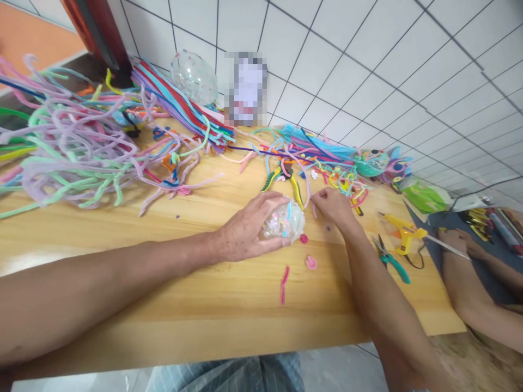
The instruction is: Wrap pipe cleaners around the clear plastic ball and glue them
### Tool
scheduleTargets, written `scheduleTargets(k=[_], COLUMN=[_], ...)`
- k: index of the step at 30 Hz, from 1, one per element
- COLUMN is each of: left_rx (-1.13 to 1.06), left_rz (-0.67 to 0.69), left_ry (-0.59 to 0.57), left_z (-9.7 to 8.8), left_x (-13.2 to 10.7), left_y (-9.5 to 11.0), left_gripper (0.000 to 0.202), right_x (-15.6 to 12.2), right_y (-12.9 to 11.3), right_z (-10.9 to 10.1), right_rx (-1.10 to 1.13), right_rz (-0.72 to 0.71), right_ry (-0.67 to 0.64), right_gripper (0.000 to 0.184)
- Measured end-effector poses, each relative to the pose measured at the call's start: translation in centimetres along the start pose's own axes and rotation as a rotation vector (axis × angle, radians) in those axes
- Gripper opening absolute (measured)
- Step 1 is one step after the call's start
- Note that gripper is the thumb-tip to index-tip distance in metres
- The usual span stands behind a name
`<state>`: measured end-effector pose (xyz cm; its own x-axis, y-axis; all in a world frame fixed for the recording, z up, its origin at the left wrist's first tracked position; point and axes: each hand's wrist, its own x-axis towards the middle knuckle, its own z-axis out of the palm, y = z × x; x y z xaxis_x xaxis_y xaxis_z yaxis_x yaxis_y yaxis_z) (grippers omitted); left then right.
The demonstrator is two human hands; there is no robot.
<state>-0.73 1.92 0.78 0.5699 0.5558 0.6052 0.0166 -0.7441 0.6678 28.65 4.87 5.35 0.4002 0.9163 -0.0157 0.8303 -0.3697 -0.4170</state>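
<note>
My left hand (245, 228) is wrapped round a clear ball (286, 220) with shiny, iridescent bits in it, resting at the tabletop. Just right of the ball, the fingers of my right hand (333, 207) are pinched together at a pale pink pipe cleaner (314, 210). Yellow-and-black handled pliers (299, 190) lie behind the ball. Two small pink coils, a darker one (303, 238) and a lighter one (311, 262), sit in front of it. Nearer me is a short bent magenta pipe cleaner piece (284, 284).
Tangled pipe cleaners (77, 147) cover the left; straight bundles (183, 103) lie along the tiled wall. A clear balloon-like ball (194, 76) and a blurred-out phone (247, 90) stand behind. At right are a yellow glue gun (404, 231), teal pliers (394, 264) and another person's hands (453, 242).
</note>
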Motion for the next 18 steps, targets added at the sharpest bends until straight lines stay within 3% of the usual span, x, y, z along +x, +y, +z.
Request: scheduleTargets(k=[6, 9, 13, 18], left_rx=[-0.027, -0.026, -0.02, -0.019], left_rz=[-0.016, -0.018, 0.005, 0.001], left_ry=[0.002, 0.001, 0.021, 0.021], left_z=[0.1, 0.2, 0.4, 0.4], left_x=[0.1, 0.0, 0.0, 0.1], left_y=[0.0, -0.1, -0.3, -0.3], left_gripper=[0.075, 0.075, 0.073, 0.073], right_x=[-1.0, -2.2, -4.5, -7.2], right_y=[0.5, 0.6, 0.5, -1.0], right_z=[-2.5, -3.7, -4.1, -4.2], right_rx=[0.341, 0.535, 0.72, 0.963], right_rz=[0.014, -0.002, -0.012, -0.021], right_ry=[-0.07, -0.103, -0.183, -0.267], right_gripper=[0.013, 0.025, 0.043, 0.04])
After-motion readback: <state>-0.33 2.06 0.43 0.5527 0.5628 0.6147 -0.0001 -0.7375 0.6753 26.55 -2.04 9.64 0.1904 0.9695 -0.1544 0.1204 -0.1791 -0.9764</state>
